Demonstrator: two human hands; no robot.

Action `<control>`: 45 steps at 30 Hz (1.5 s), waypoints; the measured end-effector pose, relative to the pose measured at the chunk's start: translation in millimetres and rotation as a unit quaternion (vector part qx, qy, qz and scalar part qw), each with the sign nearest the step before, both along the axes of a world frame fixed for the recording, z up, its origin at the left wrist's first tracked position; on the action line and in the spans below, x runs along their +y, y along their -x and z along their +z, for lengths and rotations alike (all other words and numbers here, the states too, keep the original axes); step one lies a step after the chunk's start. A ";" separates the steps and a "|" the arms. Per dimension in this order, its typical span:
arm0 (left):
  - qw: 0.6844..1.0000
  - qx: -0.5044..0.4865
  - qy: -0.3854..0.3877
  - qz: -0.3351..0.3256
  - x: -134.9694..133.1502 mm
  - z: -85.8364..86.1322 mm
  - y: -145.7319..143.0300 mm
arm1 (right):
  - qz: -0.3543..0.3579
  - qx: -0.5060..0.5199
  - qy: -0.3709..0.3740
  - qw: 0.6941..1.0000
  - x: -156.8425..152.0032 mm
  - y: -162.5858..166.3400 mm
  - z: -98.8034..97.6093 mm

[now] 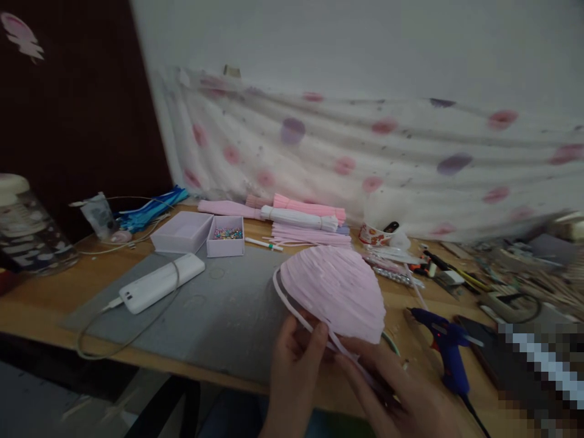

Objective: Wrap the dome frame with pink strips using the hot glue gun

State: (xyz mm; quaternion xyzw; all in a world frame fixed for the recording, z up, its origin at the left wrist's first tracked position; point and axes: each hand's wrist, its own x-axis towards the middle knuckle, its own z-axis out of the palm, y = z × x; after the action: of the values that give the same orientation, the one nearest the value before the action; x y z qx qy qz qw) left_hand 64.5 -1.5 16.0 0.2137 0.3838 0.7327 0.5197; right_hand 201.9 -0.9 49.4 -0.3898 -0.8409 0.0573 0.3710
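A pale pink ribbed dome (pixel 335 286), built up from rows of narrow strip, is held over the table's front edge. A loose pale pink strip (pixel 283 292) curves away from its left rim and runs down toward the hands. My left hand (pixel 298 356) is closed, thumb and fingers pinching the strip at the dome's lower rim. My right hand (pixel 401 377) is closed too, its fingers around the strip beneath the dome's lower edge. The fingers partly hide the dome's underside. To the right lies a blue glue gun (pixel 449 350) with a small red light.
A white power bank (pixel 157 283) with a cable rests on a grey mat (pixel 201 328). Behind it stand a lilac box (pixel 182 234) and a bead box (pixel 225 246). Bundled strips (pixel 305 216) line the back. A jar (pixel 31 237) stands left; clutter fills the right.
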 end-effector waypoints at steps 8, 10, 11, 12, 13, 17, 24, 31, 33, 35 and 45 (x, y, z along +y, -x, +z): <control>0.998 -0.066 -0.005 -0.015 -4.6 5.7 2.9 | -0.013 0.059 -0.019 0.998 -4.9 11.1 0.4; 0.997 -0.072 -0.003 -0.017 -4.8 3.3 2.0 | -0.009 0.067 -0.011 0.998 -5.7 14.0 1.2; 0.997 -0.075 0.000 -0.016 -5.0 2.8 1.3 | -0.008 0.071 -0.007 0.997 -5.9 15.3 1.6; 0.997 -0.079 0.004 -0.014 -5.2 3.0 0.5 | -0.010 0.075 -0.004 0.997 -6.1 16.5 2.1; 0.996 -0.085 0.008 -0.011 -5.5 3.8 -0.2 | -0.016 0.080 -0.001 0.997 -6.4 17.4 2.4; 0.994 -0.108 0.018 -0.010 -5.4 12.2 -0.2 | -0.047 0.113 -0.011 0.992 -9.5 18.4 3.1; 0.991 -0.129 0.032 0.008 0.6 18.8 9.3 | -0.081 0.231 -0.005 0.970 -14.2 22.6 7.3; 0.973 -0.222 0.059 0.022 4.6 -1.1 7.5 | -0.029 0.257 0.089 0.962 -10.1 31.6 -7.5; 0.970 -0.233 0.061 0.040 5.2 -6.4 6.1 | -0.055 0.277 0.104 0.954 -11.7 32.4 -15.1; 0.969 -0.234 0.066 0.045 6.6 -9.5 5.2 | -0.071 0.286 0.109 0.950 -13.9 32.1 -20.6; 0.983 -0.089 0.126 0.104 8.7 -1.8 51.7 | -0.029 0.194 0.114 0.974 -15.0 29.4 -19.6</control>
State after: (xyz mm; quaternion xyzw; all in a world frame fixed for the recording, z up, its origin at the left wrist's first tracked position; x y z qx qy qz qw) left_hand 12.7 7.2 14.3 0.0396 0.4457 0.7446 0.4954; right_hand 172.5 -15.9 29.8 -0.4357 -0.7292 0.2166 0.4812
